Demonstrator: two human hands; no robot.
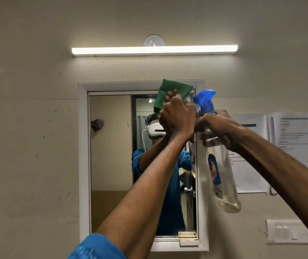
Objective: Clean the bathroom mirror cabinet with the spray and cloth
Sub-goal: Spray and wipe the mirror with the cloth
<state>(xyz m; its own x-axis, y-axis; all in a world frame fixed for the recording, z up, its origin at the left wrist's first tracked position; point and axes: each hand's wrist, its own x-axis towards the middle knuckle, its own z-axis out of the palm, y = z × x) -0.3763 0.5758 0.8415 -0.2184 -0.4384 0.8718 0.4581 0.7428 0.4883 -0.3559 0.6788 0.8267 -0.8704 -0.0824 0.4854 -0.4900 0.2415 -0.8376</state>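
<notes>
- A white-framed mirror cabinet (83, 146) hangs on a beige wall (28, 128), seen from the head camera looking slightly up at it.
- The left hand (177, 116) is raised to the cabinet's upper right corner; its grip is closed around a green cloth (170, 90), fingers curled into the fabric.
- The cloth is bunched, and lies over the top edge of the mirror glass and the white frame above it.
- The right hand (218, 128) is just right of the left hand, almost touching it; its grip is wrapped around the neck of a spray bottle (222, 174).
- The bottle is clear with a blue trigger head (204, 100) and a blue label, and holds a little pale liquid at the bottom. It hangs tilted in front of the cabinet's right frame edge, nozzle pointing left toward the glass.
- The left forearm emerges from a blue sleeve (97, 247) at the bottom of the view.
- The mirror reflects the person in blue with both arms raised, and a doorway behind.
- A lit tube light (155, 50) is fixed to the wall above the cabinet.
- Printed paper notices (297, 135) are stuck to the wall on the right, with a white switch plate (287, 231) below them.
</notes>
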